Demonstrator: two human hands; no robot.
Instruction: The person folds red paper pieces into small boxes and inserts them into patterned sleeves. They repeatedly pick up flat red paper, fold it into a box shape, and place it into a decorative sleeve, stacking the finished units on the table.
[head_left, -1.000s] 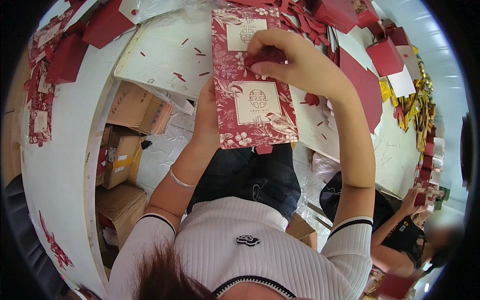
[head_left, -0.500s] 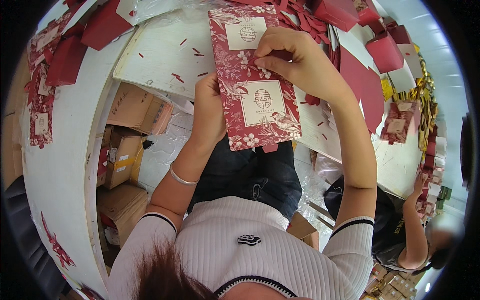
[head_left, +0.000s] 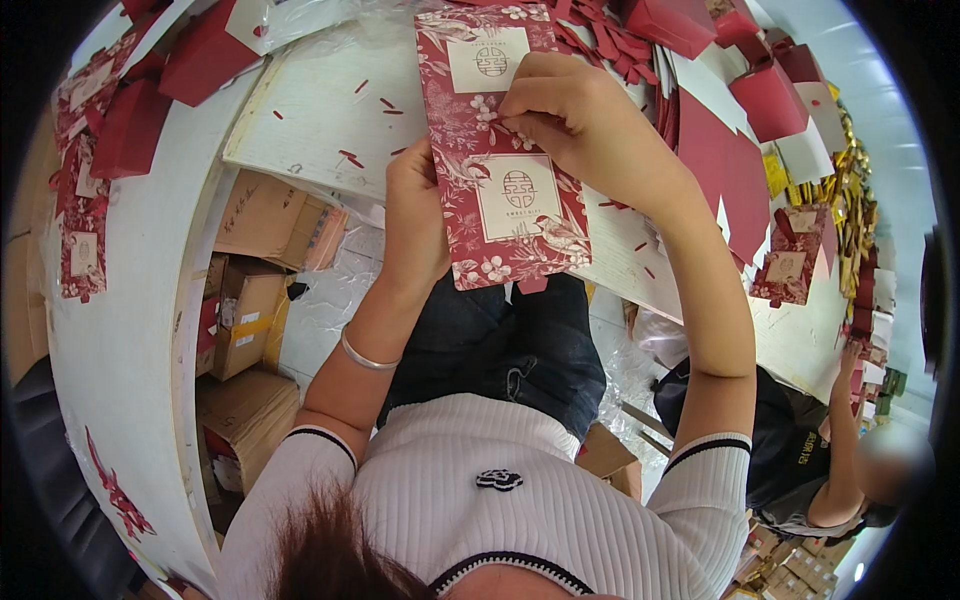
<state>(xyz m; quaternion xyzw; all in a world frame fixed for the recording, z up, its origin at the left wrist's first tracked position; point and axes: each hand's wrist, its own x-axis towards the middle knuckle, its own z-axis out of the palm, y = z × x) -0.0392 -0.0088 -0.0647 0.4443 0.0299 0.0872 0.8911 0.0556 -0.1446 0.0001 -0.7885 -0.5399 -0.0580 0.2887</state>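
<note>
White-painted worktable [head_left: 320,125], wooden-looking, its edges bent by the lens: runs down the left of the frame and across the top to the right.

Co-worker in black clothing [head_left: 735,430]: lower right of the frame, one arm raised.

Brown cardboard cartons [head_left: 245,420], some with flaps open: left of centre, below the table's edge.

Long dark-red card panel [head_left: 465,225], printed with pale blossoms, birds and two cream squares: top centre of the frame, held up in front of the table's edge, its length running up and down the picture.

Plain dark-red flat sheets [head_left: 715,165]: on the table, upper right.

Dark-red card boxes [head_left: 210,55]: upper left, with more of the kind at upper right.

Heap of shiny gold strips [head_left: 850,215]: right edge.

Left hand [head_left: 415,195]: closed on the panel's left long edge, fingers largely hidden behind it.

Right hand [head_left: 565,110]: over the panel's middle, fingers curled, thumb and forefinger tips near each other at its surface; whether they pinch anything cannot be told.

Silver-coloured bangle [head_left: 370,353]: on the left forearm.

Small thin red slivers [head_left: 351,160]: scattered on the table, upper left of centre.
</note>
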